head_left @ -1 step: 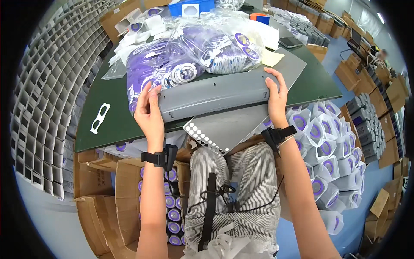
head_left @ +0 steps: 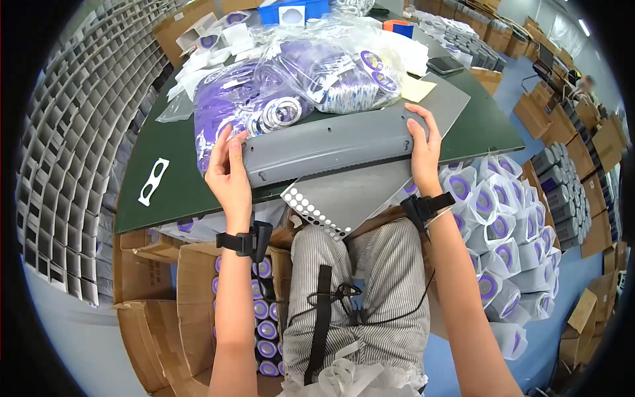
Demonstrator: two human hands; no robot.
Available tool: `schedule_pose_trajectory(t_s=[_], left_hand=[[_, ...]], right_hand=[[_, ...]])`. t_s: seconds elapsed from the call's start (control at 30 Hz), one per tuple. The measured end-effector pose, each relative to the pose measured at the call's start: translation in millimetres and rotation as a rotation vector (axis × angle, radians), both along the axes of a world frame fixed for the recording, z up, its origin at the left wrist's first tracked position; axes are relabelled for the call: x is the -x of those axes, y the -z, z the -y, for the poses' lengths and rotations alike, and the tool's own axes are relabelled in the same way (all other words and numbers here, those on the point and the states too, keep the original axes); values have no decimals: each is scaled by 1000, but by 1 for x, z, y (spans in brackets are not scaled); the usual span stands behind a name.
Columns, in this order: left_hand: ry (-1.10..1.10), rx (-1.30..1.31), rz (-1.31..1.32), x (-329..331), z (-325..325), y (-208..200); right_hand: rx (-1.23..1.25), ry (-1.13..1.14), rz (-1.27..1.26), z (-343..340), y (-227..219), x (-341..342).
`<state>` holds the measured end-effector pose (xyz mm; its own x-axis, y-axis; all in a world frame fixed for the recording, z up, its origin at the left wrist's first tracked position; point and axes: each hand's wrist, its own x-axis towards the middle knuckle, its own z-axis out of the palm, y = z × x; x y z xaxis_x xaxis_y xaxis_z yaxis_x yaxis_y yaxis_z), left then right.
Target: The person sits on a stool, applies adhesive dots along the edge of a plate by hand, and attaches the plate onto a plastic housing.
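Between my two hands I hold a long grey plastic housing (head_left: pixel 331 145) with small holes and hook-shaped slots, level over the table's near edge. My left hand (head_left: pixel 229 173) grips its left end, thumb and fingers closed about the corner. Its right end is in my right hand (head_left: pixel 425 147), the thumb on the upper face and the fingers curled behind. Under the housing, a grey sheet (head_left: pixel 350 195) with rows of white round stickers sticks out past the edge toward my lap. Just behind lie clear plastic bags (head_left: pixel 331 73) of purple and white rings.
On the dark green table (head_left: pixel 142 188) lie a white two-ring cutout (head_left: pixel 154 181) and a phone (head_left: pixel 445 65). Below left, an open carton (head_left: pixel 198 317) contains purple-ended cylinders. Many wrapped cylinders (head_left: pixel 499 228) are stacked at right. Grey-white divider grids (head_left: pixel 73 159) stand far left.
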<state>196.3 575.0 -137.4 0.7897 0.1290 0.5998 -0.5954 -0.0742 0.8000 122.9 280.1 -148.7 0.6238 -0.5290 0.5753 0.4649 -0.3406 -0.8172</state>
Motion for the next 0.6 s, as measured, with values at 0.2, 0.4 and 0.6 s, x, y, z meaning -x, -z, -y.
schedule_pose_trajectory(t_s=[0.2, 0.4, 0.6], left_hand=[[29, 11, -110, -4, -4, -9], [28, 1, -58, -5, -3, -4], [50, 19, -150, -3, -9, 2]], right_hand=[[23, 17, 11, -1, -1, -2], [-8, 1, -6, 2, 0, 0], [-25, -14, -15, 2, 3, 0]])
